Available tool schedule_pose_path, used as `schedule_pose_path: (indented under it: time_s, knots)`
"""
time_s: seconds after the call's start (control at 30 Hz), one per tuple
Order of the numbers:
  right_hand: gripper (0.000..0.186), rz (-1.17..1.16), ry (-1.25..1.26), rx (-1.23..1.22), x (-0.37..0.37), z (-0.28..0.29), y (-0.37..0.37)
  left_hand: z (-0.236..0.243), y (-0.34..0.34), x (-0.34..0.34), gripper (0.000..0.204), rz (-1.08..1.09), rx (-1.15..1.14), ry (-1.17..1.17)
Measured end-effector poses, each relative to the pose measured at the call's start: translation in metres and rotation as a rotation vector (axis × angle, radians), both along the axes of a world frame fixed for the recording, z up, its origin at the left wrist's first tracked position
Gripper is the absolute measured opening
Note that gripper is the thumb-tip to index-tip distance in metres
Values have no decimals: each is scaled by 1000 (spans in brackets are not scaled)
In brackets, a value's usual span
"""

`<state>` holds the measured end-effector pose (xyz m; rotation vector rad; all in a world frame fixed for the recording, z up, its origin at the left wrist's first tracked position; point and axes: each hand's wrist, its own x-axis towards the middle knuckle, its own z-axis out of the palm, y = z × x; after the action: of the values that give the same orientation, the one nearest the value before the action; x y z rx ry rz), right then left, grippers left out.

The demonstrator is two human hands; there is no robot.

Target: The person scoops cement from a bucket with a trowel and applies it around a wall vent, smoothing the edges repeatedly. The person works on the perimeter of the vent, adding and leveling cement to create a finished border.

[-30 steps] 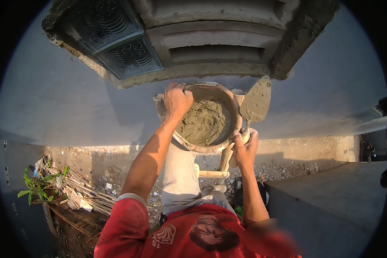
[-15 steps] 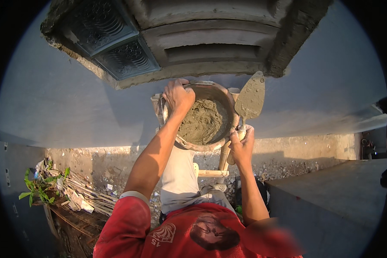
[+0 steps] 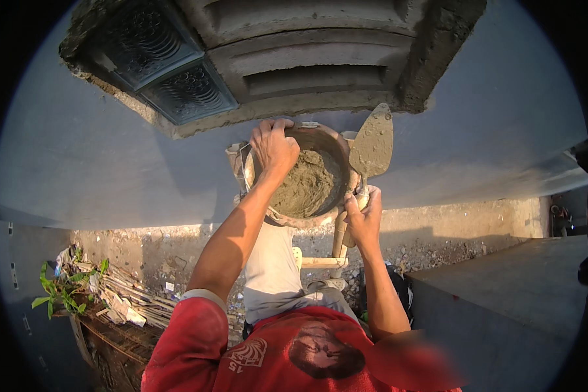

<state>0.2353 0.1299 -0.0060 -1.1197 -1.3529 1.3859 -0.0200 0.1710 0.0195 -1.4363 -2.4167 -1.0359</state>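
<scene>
A round bucket (image 3: pixel 310 223) with a mortar-smeared rim stands in front of me, close to the wall. Wet grey-brown mortar (image 3: pixel 307 186) lies inside it. At its far left side, my left hand (image 3: pixel 274 150) is closed over the rim, the fingers hooked on the edge. My right hand (image 3: pixel 364 219) is wrapped round the handle of a pointed trowel (image 3: pixel 374 144), right beside the bucket's right side. The trowel's blade points up and away from me, coated with mortar. Whether the right hand also touches the bucket cannot be made out.
Bamboo poles (image 3: pixel 339 235) and a crosspiece (image 3: pixel 323 262) show under the bucket. Ahead, a grey wall (image 3: pixel 451 157) holds glass blocks (image 3: pixel 189 91) and slotted concrete vent blocks (image 3: pixel 313 80). Below left lie a wood pile (image 3: pixel 134 294) and a green plant (image 3: pixel 59 294); rubble covers the ground.
My left hand has shifted slightly right along the bucket rim. The trowel has moved a little left and up, mostly along with a small shift of the whole view.
</scene>
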Motion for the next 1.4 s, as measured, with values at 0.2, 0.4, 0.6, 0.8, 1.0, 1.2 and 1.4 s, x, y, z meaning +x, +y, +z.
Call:
schedule_pose_path:
  time_s: [0.2,0.4,0.6,0.8,1.0,1.2,1.4]
  knots:
    - [24,-3,-27,33,0,-2,1,-2,2,3,48,-13,7,27]
    - [24,0,-16,17,1,-2,1,-4,5,7,50,-16,-49,52]
    - [25,1,-26,27,0,-5,1,-5,3,7,53,-25,33,63]
    - [26,-11,-234,115,11,18,2,5,-13,-6,52,-45,0,12]
    - [29,286,-773,571,50,93,34,-4,-98,-45,39,195,50,-214]
    - [20,605,-1294,1008,-1,161,61,-38,-118,-27,46,213,194,-762]
    - [19,970,-1671,934,-66,164,43,-34,-107,-4,45,311,267,-714]
